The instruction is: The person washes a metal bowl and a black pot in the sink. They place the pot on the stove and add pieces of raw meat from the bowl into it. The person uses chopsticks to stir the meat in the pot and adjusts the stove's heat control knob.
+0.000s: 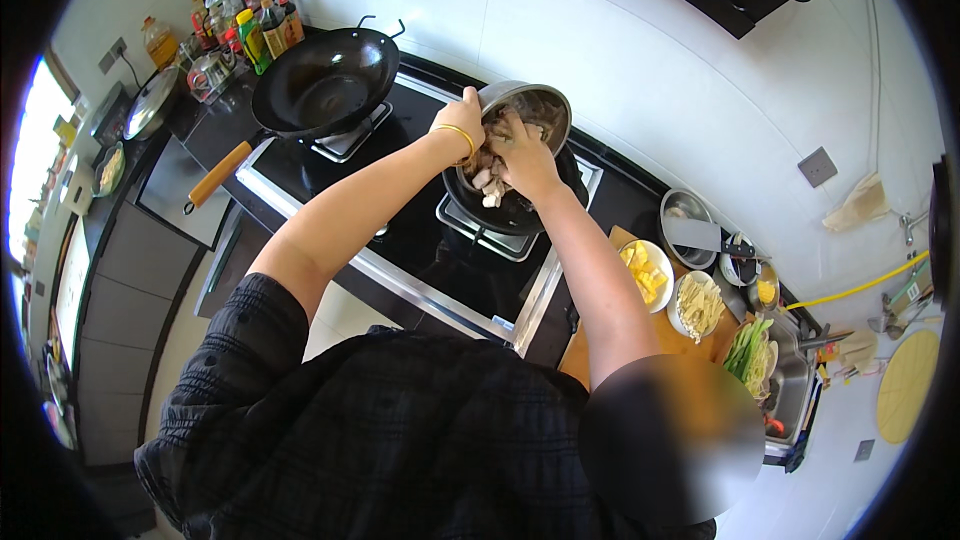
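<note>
My left hand [462, 122], with a yellow bangle at its wrist, grips the rim of a metal bowl [550, 100]. The bowl is tipped on its side over a dark pan [515, 217] on the right burner. Inside the bowl, the fingers of my right hand [527, 155] are stretched out and spread among brownish chunks that look like meat. Several pale chunks [491, 183] spill from the lower rim into the pan. The bowl and my hands hide much of the pan.
A black wok [330, 85] with a wooden handle [218, 175] sits on the left burner. Bottles [265, 30] crowd the back left corner. At right are bowls of yellow pieces [645, 275] and pale strips [700, 306], a cleaver [695, 234], green vegetables [745, 348] and a sink [795, 380].
</note>
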The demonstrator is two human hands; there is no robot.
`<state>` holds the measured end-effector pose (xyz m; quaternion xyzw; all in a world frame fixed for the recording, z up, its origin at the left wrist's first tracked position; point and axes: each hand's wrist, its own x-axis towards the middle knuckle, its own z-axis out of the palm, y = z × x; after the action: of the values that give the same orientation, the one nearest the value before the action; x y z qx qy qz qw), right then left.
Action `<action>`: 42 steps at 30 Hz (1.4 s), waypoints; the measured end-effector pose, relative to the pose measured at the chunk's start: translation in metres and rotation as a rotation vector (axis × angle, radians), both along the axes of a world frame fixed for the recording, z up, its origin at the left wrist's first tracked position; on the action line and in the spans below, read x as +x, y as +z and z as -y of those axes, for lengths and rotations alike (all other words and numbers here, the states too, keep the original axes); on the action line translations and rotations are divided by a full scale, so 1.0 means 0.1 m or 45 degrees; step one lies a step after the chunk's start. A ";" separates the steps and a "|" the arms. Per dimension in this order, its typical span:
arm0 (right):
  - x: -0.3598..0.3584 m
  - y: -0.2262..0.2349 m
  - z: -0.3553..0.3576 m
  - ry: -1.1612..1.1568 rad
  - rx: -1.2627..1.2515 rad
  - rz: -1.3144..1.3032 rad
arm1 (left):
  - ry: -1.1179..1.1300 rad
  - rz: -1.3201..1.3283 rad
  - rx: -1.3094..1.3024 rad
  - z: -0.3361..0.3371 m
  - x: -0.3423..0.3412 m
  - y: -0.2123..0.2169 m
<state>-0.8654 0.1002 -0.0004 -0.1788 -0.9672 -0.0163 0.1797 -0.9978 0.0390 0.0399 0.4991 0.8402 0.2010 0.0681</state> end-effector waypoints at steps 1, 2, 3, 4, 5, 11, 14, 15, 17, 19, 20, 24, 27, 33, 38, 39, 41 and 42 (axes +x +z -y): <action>0.01 -0.02 0.00 -0.005 0.034 -0.004 | -0.010 -0.023 -0.018 0.01 0.02 0.03; 0.01 -0.04 -0.01 -0.010 0.068 -0.008 | -0.020 -0.046 -0.037 0.02 0.03 0.05; 0.01 -0.08 -0.01 -0.013 0.101 -0.011 | -0.014 -0.044 -0.027 0.02 0.03 0.04; 0.03 -0.10 -0.01 -0.009 0.132 -0.043 | -0.009 -0.042 -0.017 0.02 0.02 0.02; 0.05 -0.11 -0.02 -0.010 0.113 -0.037 | -0.004 -0.040 -0.007 0.01 0.01 0.00; 0.13 -0.17 -0.06 -0.011 0.109 -0.108 | -0.004 -0.099 0.046 0.02 -0.01 -0.06; 0.17 -0.21 -0.11 -0.037 0.020 -0.118 | -0.015 -0.123 0.065 0.04 0.01 -0.08; 0.17 -0.21 -0.11 -0.053 -0.015 -0.109 | -0.019 -0.132 0.069 0.06 0.01 -0.08; 0.19 -0.18 -0.12 -0.084 -0.085 -0.091 | -0.037 -0.163 0.077 0.13 0.04 -0.07; 0.20 -0.17 -0.13 -0.155 -0.078 -0.107 | -0.055 -0.195 0.096 0.16 0.05 -0.06; 0.19 -0.16 -0.12 -0.199 -0.066 -0.166 | -0.060 -0.211 0.109 0.17 0.05 -0.07; 0.14 -0.07 -0.06 -0.317 -0.052 -0.102 | -0.052 -0.219 0.131 0.21 0.05 -0.06; 0.09 -0.04 -0.05 -0.354 -0.081 0.045 | -0.063 -0.225 0.145 0.25 0.06 -0.07; -0.09 -0.07 -0.04 -0.428 -0.257 0.304 | -0.079 -0.241 0.167 0.30 0.07 -0.08; 0.02 -0.07 0.04 -0.334 -0.128 0.221 | -0.076 -0.248 0.203 0.31 0.04 -0.09; 0.04 -0.02 0.07 -0.326 -0.119 0.241 | -0.074 -0.251 0.204 0.31 0.03 -0.08; 0.07 -0.02 0.08 -0.311 -0.085 0.258 | -0.059 -0.250 0.210 0.31 0.02 -0.08; 0.09 -0.05 0.07 -0.309 -0.060 0.255 | -0.049 -0.243 0.214 0.30 0.02 -0.07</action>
<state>-0.8560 0.0932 -0.0053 -0.2959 -0.9517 -0.0329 0.0747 -0.9953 0.0089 0.0325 0.5360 0.8133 0.2209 -0.0504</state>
